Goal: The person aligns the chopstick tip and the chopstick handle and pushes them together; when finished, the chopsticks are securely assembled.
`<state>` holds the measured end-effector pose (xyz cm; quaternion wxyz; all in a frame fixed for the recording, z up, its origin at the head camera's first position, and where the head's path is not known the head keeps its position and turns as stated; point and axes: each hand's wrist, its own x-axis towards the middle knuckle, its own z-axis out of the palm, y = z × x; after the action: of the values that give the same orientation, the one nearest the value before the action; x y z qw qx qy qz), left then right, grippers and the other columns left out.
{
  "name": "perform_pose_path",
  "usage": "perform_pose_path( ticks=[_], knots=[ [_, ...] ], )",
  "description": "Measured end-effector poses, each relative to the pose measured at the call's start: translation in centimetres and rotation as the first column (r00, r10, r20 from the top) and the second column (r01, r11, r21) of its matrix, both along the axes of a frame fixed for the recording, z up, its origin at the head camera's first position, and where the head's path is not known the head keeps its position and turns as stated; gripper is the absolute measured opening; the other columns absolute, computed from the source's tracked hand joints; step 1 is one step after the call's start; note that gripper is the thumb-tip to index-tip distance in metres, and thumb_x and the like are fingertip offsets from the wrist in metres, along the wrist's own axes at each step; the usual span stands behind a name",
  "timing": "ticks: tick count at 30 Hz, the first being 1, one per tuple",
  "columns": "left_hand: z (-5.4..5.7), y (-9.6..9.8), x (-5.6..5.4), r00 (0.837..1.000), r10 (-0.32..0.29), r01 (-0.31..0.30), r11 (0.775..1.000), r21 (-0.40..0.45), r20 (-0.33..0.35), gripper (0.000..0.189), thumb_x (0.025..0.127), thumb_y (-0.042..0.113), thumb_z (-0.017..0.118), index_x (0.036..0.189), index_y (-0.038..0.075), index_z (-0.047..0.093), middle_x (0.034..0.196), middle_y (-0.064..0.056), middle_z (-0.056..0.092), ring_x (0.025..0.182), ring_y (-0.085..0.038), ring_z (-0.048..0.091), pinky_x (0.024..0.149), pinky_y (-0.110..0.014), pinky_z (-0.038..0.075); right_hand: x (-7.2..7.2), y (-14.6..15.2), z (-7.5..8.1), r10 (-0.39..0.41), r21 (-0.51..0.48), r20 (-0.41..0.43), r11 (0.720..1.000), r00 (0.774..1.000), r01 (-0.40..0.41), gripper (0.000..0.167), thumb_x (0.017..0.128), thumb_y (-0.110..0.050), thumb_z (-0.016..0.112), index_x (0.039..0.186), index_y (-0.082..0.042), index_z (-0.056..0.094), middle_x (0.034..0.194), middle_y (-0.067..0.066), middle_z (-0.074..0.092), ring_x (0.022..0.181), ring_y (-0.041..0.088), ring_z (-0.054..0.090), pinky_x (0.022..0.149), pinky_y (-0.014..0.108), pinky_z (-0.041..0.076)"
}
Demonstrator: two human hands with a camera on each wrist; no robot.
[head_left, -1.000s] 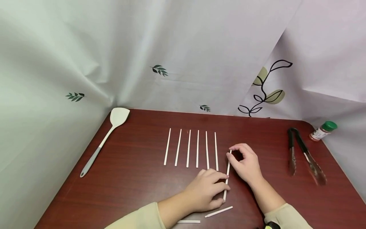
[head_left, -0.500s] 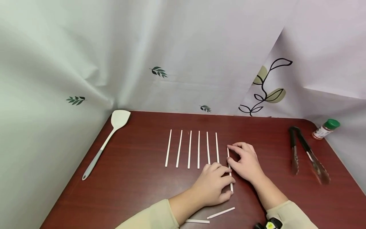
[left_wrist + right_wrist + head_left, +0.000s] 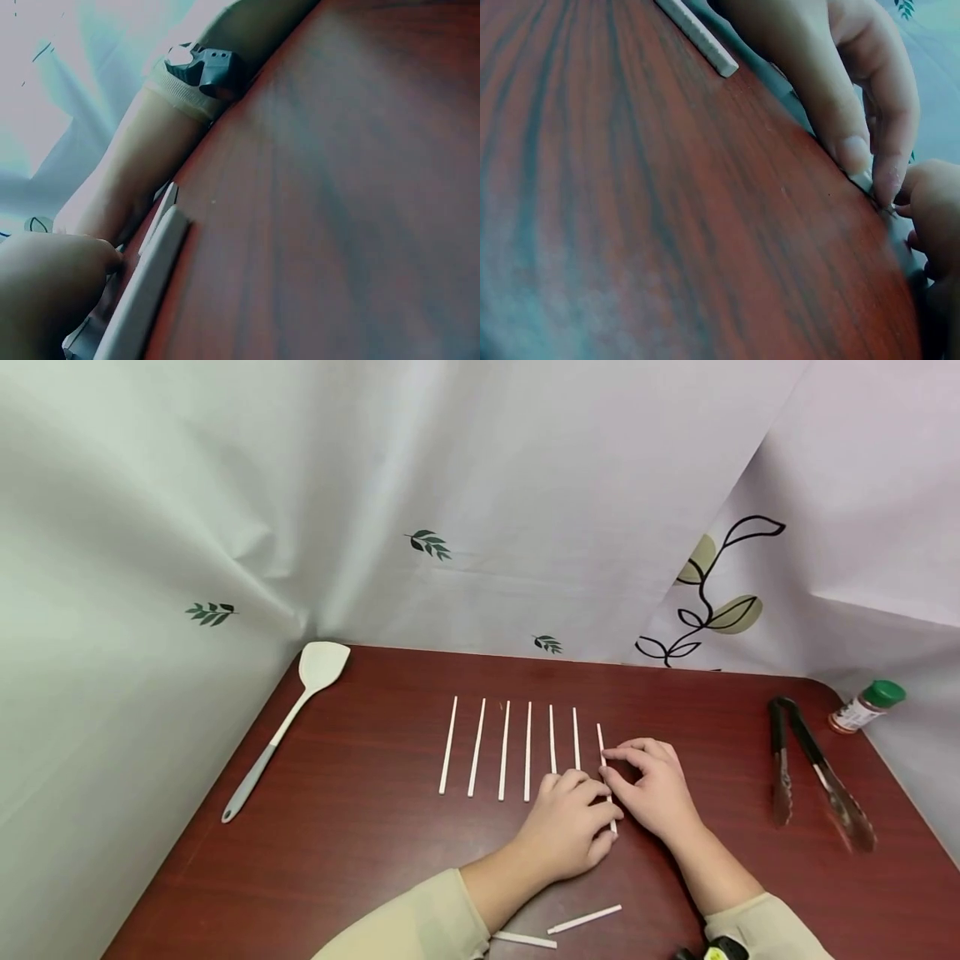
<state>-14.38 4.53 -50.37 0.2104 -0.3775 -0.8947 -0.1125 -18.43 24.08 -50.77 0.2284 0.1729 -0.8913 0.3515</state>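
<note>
A slim white stick [image 3: 601,739] lies on the table at the right end of a row of similar white sticks [image 3: 527,752]. My left hand [image 3: 567,828] holds its near part between thumb and fingers, and covers the near ends of two row sticks. In the right wrist view the left thumb and a finger [image 3: 889,161] meet at the stick. My right hand [image 3: 651,789] has its thumb and forefinger at the same stick, farther up. Two loose sticks, a shorter one [image 3: 585,919] and another [image 3: 528,939] partly behind the left sleeve, lie nearer the front.
A white spatula with a grey handle [image 3: 288,718] lies along the left side of the dark red table [image 3: 337,860]. Metal tongs with black handles [image 3: 813,760] lie at the right. A green-capped jar [image 3: 866,706] stands at the far right corner. Patterned white sheeting surrounds the table.
The held stick has moved away from the front edge and now leans near end rightward, close to the row. My left hand moved forward with it; the right fingers now sit lower along it.
</note>
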Motion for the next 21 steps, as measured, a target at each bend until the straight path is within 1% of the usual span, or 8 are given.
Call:
perform_pose_path(
  ticks=[3,6,12,18,21],
  knots=[
    [-0.2,0.3,-0.5,1.0,0.015,-0.015,1.0,-0.002,-0.022,0.02,0.094,0.044,0.075,0.112,0.039,0.08,0.123,0.015,0.069,0.117,-0.011,0.057,0.093,-0.036,0.043,0.0,0.1,-0.1,-0.005,-0.006,0.008,1.0,1.0,0.005,0.021,0.083,-0.004,0.085,0.103,-0.005,0.083,0.103,0.01,0.071,0.106,0.04,0.057,0.094,0.05,0.038],
    [-0.1,0.4,-0.7,0.999,0.024,-0.024,1.0,0.004,-0.045,0.019,0.094,0.044,0.075,0.111,0.038,0.081,0.123,0.015,0.07,0.116,-0.011,0.058,0.093,-0.036,0.043,0.0,0.1,0.0,-0.01,-0.007,0.023,1.0,1.0,0.01,0.021,0.085,-0.004,0.084,0.106,-0.005,0.083,0.104,0.011,0.071,0.108,0.041,0.056,0.094,0.051,0.038],
    [0.0,0.4,-0.9,0.999,0.041,-0.041,0.999,0.017,-0.025,0.02,0.093,0.042,0.077,0.112,0.037,0.08,0.12,0.017,0.069,0.116,-0.01,0.057,0.093,-0.035,0.043,0.1,-0.1,0.4,-0.005,0.039,0.043,0.999,0.999,0.003,0.024,0.088,-0.006,0.083,0.112,-0.006,0.083,0.11,0.014,0.068,0.111,0.045,0.054,0.095,0.054,0.037],
    [-0.1,0.6,-1.2,0.996,0.059,-0.056,0.998,0.038,-0.068,0.016,0.091,0.042,0.079,0.106,0.037,0.081,0.112,0.019,0.071,0.112,-0.009,0.059,0.092,-0.034,0.042,0.2,-0.1,0.4,-0.017,0.076,0.068,0.997,0.998,0.012,0.03,0.089,-0.007,0.082,0.119,-0.007,0.082,0.116,0.017,0.066,0.115,0.048,0.052,0.096,0.057,0.037],
    [-0.1,0.6,-1.3,0.995,0.067,-0.064,0.997,0.04,-0.068,0.015,0.092,0.043,0.078,0.105,0.037,0.081,0.112,0.022,0.072,0.111,-0.008,0.059,0.092,-0.035,0.042,0.3,-0.1,0.5,-0.021,0.089,0.083,0.996,0.996,0.014,0.033,0.09,-0.009,0.082,0.122,-0.007,0.081,0.12,0.019,0.065,0.117,0.049,0.051,0.097,0.059,0.037]
  ],
)
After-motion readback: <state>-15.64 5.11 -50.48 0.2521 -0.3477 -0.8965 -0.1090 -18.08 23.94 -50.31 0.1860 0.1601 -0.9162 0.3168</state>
